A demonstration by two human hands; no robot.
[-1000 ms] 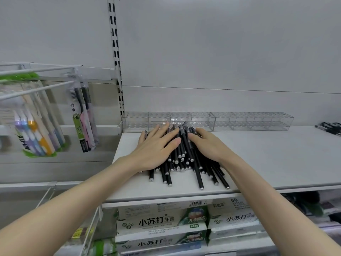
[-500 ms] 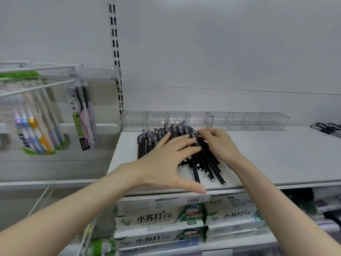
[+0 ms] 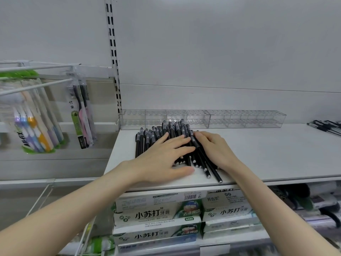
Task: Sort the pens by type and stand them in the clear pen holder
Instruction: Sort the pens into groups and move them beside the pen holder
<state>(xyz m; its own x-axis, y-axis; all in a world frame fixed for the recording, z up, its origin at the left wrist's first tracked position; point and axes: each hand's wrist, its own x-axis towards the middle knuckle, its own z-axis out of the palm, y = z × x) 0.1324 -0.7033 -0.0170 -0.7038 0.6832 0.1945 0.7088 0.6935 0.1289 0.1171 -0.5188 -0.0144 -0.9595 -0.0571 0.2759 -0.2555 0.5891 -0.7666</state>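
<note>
The white shelf (image 3: 258,154) is filling the middle of the frame; along its back edge the clear pen holder (image 3: 245,119) is standing in a long row with no pen in it that I can see; in front of its left part, centre frame, the pile of black pens (image 3: 166,132) is lying flat on the shelf.

The left hand (image 3: 162,159) is lying flat on the pile, fingers straight and spread, thumb reaching toward the front edge; the right hand (image 3: 214,150) is pressing on the pile's right side, fingers close together and slightly bent, pinching nothing that I can see.

By my reading the step in hand is gathering and squaring the pile, with sorting barely begun; the next move is calling for pinching out a few pens of one kind, tipping them upright and lowering them into the holes of the holder.

The pens' long axes are running from lower frame to upper frame, grey-banded ends pointing at the holder, small silver ends toward the front edge; the rightmost ones are fanning toward lower right.

A few more pens (image 3: 326,126) are lying at the right edge, too blurred to type.
</note>
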